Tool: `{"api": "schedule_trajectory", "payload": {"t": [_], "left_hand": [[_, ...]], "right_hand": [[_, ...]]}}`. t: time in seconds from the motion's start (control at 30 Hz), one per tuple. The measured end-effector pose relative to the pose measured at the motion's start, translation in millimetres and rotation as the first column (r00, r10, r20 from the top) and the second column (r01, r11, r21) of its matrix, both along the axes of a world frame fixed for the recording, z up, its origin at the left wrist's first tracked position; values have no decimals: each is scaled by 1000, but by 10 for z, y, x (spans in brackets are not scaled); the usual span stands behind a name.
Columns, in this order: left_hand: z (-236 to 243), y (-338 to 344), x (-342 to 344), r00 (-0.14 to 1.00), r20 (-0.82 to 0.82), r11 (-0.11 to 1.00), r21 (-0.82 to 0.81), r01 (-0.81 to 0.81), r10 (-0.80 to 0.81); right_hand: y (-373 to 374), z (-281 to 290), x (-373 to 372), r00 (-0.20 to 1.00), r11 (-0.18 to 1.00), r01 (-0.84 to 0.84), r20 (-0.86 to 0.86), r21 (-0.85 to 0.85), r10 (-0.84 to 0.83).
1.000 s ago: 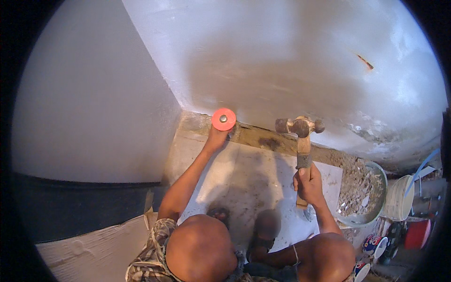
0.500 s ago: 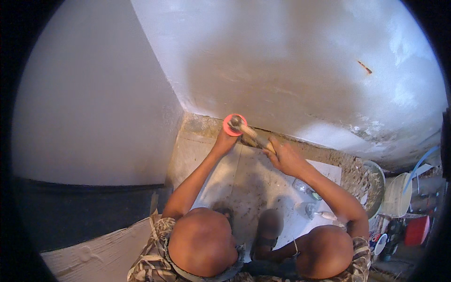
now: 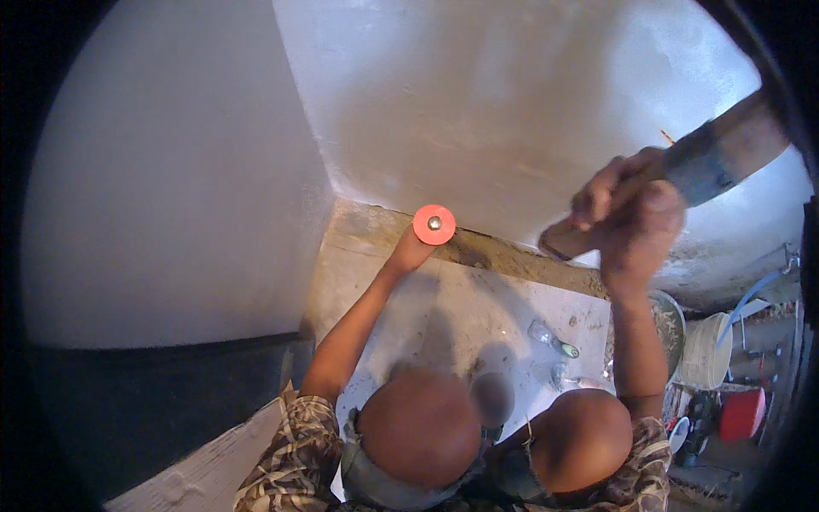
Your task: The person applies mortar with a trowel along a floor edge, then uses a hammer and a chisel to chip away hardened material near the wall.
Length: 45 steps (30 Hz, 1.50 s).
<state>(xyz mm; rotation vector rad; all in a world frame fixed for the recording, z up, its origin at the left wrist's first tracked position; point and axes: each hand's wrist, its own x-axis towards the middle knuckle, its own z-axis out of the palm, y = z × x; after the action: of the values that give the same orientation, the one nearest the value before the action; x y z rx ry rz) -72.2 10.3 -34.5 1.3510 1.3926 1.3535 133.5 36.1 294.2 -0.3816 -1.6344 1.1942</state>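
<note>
My left hand (image 3: 408,253) reaches out to the foot of the white wall (image 3: 512,111) and pinches a round orange disc (image 3: 434,224) with a metal nail head at its centre, holding it against the wall's base. My right hand (image 3: 636,226) is raised high on the right, close to the camera, shut around the wooden handle of a hammer (image 3: 717,154). The handle has a band of blue tape. Its butt end pokes out below my fist, and the hammer's head is out of sight at the upper right rim.
A pale sheet (image 3: 478,316) lies on the floor in front of my bare knees (image 3: 418,435). Small clear bottles (image 3: 546,333) lie on it. To the right are a basin of rubble (image 3: 672,317), a white bucket (image 3: 712,350) and a red container (image 3: 742,414).
Half a second ago the hammer was down at the orange disc; now my right hand has swung it up and to the right. My left hand still holds the disc in place.
</note>
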Motion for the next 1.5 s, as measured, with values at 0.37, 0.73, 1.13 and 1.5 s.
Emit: {"api": "schedule_trajectory", "payload": {"t": [0.37, 0.73, 1.13, 1.5], "left_hand": [[124, 102, 68, 999, -24, 997, 68, -31, 32], [-129, 71, -71, 994, -104, 999, -43, 16, -21], [-391, 123, -203, 959, -236, 981, -148, 127, -160], [-215, 141, -26, 976, -216, 999, -27, 31, -36]], "right_hand": [[10, -1502, 446, 468, 980, 100, 861, 172, -198], [344, -756, 91, 951, 943, 75, 261, 324, -165], [360, -1237, 466, 670, 953, 41, 716, -300, 196], [687, -1570, 326, 709, 817, 139, 520, 560, -477]]}}
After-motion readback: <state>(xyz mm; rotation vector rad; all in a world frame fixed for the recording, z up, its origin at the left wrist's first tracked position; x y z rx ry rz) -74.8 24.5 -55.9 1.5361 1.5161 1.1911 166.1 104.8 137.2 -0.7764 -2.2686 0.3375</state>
